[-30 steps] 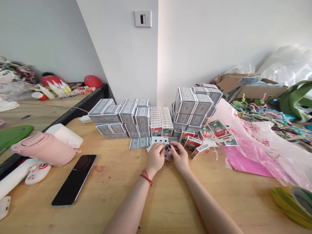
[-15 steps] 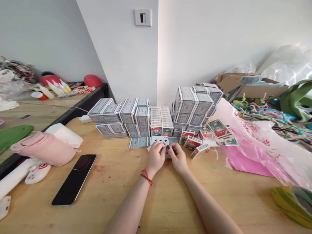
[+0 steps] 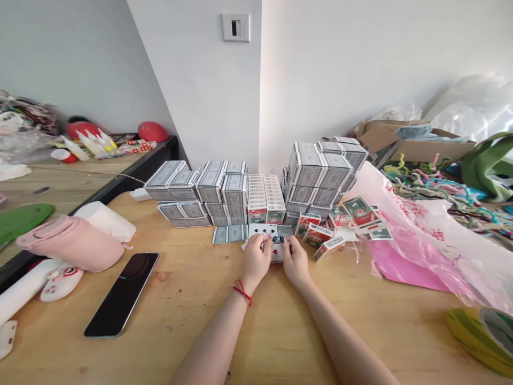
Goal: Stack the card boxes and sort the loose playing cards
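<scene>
My left hand [image 3: 257, 260] and my right hand [image 3: 295, 262] meet over playing cards at the middle of the table, both with fingers curled in. Between them shows a face-up card with a red heart [image 3: 275, 252], its sides under my fingers and dark-painted thumbnails. Just behind lies a face-up spade card [image 3: 262, 230], partly covered by my left hand. Patterned card backs [image 3: 230, 233] lie flat to the left, and another card back [image 3: 285, 230] shows behind my right hand. How many cards my fingers grip is hidden.
Card-built blocks [image 3: 222, 184] stand stacked at the back left, with a taller stack [image 3: 318, 171] at the back right. Card boxes [image 3: 265, 198] stand between them; loose boxes [image 3: 316, 233] lie right. Around are a phone [image 3: 122, 294], pink cup [image 3: 76, 246], pink plastic [image 3: 417, 251] and tape [image 3: 476, 334].
My thumbs have moved slightly apart, and more of the heart card shows between them. My right hand has shifted a little to the right; the stacks stay the same.
</scene>
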A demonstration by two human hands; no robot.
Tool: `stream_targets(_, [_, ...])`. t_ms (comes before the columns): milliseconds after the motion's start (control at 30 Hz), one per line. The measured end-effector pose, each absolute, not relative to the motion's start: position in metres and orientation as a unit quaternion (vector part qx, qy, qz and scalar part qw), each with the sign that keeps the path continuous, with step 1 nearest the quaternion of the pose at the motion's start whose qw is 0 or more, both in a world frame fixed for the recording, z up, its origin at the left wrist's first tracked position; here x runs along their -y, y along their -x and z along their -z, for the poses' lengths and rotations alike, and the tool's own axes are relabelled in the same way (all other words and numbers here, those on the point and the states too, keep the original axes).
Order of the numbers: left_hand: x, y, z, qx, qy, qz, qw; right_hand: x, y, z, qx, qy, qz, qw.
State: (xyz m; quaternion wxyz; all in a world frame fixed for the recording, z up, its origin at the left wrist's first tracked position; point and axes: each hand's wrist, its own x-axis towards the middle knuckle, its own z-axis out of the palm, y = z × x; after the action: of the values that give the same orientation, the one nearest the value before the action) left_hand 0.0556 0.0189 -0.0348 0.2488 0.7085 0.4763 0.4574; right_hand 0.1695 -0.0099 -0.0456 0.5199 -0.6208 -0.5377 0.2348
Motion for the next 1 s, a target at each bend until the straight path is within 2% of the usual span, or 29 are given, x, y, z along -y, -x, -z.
stream_targets(167, [-0.021,-0.054,0.038,-0.499,-0.697,-0.462,0.228,0.01,-0.168,0.046,0.531,0.626,-0.229,0.523])
stream_targets(367, [-0.026,-0.046,0.037,-0.499,-0.702,-0.44,0.252,0.01,-0.169,0.045,0.505,0.626,-0.237,0.545])
stream_targets(833, [-0.02,-0.053,0.033,-0.464,-0.745,-0.428,0.217,0.01,-0.169,0.045,0.525,0.629,-0.239,0.521])
stream_targets(1000, [-0.018,-0.054,0.03,-0.456,-0.741,-0.444,0.216,0.008,-0.17,0.041,0.492,0.607,-0.284,0.555])
